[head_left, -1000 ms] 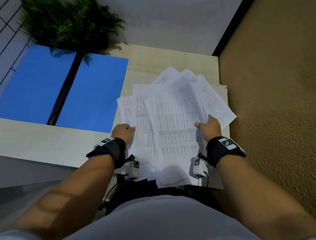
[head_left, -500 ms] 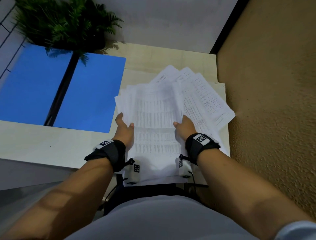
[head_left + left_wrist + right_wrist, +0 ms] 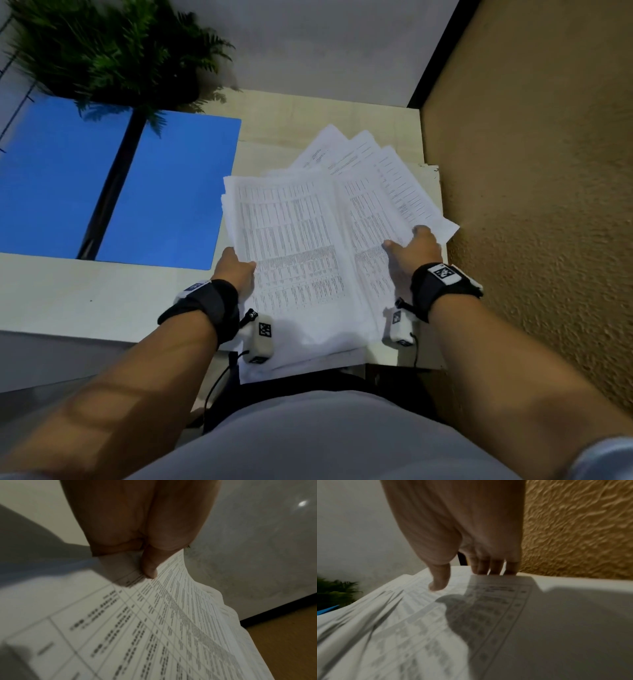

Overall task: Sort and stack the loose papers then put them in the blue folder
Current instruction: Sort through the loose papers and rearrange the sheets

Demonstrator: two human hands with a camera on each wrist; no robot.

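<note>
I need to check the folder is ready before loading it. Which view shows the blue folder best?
The head view: the blue folder lies open flat on the table, left of the papers, with the plant overhanging its far edge. The right wrist view catches only a blue sliver; the left wrist view shows nothing recognisable of it.

The room is dim, with a bluish cast in the head view, where the plant (image 3: 113,51) smears with motion blur at the top corner and straight edges bow outward. In both wrist views the near print on the papers (image 3: 154,635) is soft and out of focus. A dark shadow lies across the sheets (image 3: 530,622) in the right wrist view, and a small bright glare spot (image 3: 302,504) shows on the wall.
</note>
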